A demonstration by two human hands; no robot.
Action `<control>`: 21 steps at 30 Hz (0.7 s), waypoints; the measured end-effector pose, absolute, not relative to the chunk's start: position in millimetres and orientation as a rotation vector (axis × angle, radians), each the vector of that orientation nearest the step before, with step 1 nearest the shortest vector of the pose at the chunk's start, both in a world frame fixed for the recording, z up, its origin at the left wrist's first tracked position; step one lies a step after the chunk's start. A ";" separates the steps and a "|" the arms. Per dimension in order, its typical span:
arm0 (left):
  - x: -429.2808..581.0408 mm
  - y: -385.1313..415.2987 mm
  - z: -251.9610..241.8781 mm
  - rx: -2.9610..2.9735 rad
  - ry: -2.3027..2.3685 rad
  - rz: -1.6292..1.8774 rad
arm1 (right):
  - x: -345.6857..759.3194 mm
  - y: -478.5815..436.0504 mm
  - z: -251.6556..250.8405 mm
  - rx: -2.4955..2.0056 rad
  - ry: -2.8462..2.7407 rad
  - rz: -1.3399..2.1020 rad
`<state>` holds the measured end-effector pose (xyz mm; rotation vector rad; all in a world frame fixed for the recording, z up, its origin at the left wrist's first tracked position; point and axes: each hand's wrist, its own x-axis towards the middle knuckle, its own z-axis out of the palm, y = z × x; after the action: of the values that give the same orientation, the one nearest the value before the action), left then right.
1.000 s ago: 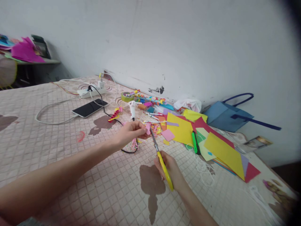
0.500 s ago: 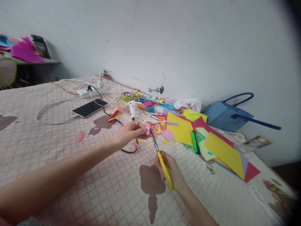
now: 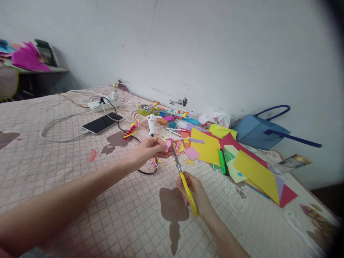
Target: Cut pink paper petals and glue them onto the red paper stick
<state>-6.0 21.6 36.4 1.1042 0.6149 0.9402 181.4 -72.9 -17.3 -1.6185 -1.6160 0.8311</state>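
Between the thumb and fingers of my left hand [image 3: 156,147] is a small piece of pink paper [image 3: 168,146]. My right hand [image 3: 192,190] is wrapped round the yellow handles of a pair of scissors [image 3: 187,188], whose metal blades point up and left, their tips beside the pink paper. Just beyond my left hand stands a white glue gun [image 3: 151,125]. Small paper scraps [image 3: 178,147] lie behind the blade tips. A pink paper square [image 3: 191,153] rests to the right of the blades.
Coloured sheets [image 3: 205,145] and a green cutter [image 3: 223,162] lie to the right, near white string [image 3: 232,190]. A blue bag [image 3: 259,132] leans by the wall. At the left are a phone [image 3: 102,123] and a power strip [image 3: 105,104] with cables on the patterned cover [image 3: 107,215].
The pink paper has turned slightly and shifted a little up and left in my left hand's fingers. My right hand and the scissors have hardly moved.
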 end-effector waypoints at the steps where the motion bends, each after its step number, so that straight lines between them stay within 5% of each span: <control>1: -6.2 21.8 36.3 1.114 0.610 0.937 | 181.4 -73.1 -16.9 -1.618 -1.622 0.822; 21: -16.9 31.8 38.7 1.229 0.500 0.829 | 179.1 -75.6 -5.6 -1.604 -1.653 0.864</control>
<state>-16.9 31.8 38.7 1.2287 0.5001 0.8285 179.1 -75.6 -5.6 -1.6036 -1.6532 0.8639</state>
